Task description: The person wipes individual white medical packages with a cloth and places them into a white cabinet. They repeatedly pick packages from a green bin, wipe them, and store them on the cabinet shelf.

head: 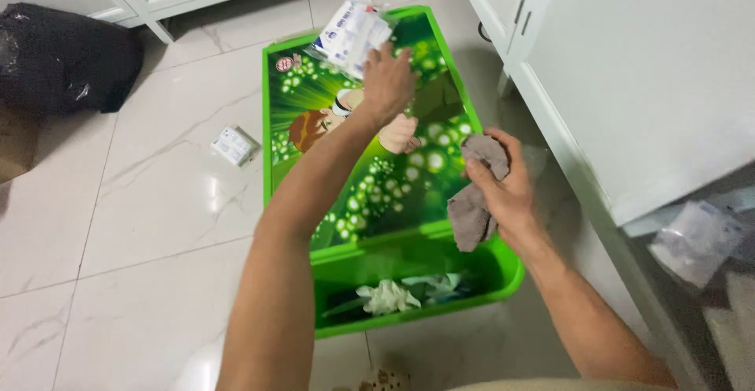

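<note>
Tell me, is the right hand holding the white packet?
No, the right hand grips a grey cloth at the green tub edge, while the left hand holds the white packet.

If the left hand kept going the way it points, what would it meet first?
The left hand already grips the white plastic packet; beyond it, probably the green plastic table's far edge, then pale floor tiles. Depth is unclear.

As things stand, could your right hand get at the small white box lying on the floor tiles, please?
Probably not easily: the right hand grips a grey cloth, and the small white box lies beyond the green tray, past the left arm that crosses in between.
</note>
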